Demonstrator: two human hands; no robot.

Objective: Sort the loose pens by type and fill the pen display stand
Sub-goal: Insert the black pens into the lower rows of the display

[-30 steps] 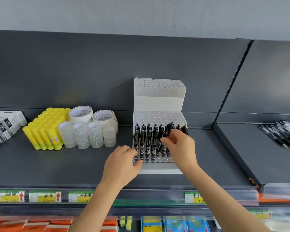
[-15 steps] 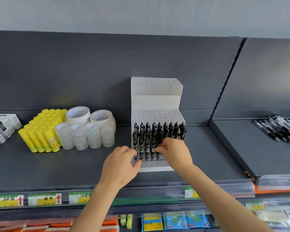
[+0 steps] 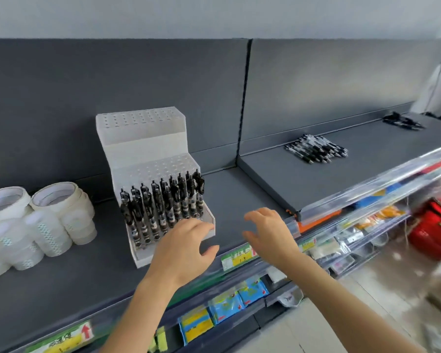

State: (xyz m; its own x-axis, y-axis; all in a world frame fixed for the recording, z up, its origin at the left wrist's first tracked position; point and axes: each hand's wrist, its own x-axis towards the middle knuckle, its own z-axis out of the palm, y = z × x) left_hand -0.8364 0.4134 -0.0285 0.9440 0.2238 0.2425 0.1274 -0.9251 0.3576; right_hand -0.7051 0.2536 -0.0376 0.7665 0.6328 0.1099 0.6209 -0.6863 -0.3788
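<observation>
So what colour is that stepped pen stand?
The pen stand is white, slightly see-through, seen best in the head view.

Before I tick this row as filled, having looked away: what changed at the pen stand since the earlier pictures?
The right hand let go of the pens in the pen display stand and drew back to the right; it now hovers empty over the shelf. The left hand stays at the stand's front. The stand, its pens and the loose pens on the next shelf have not moved.
</observation>
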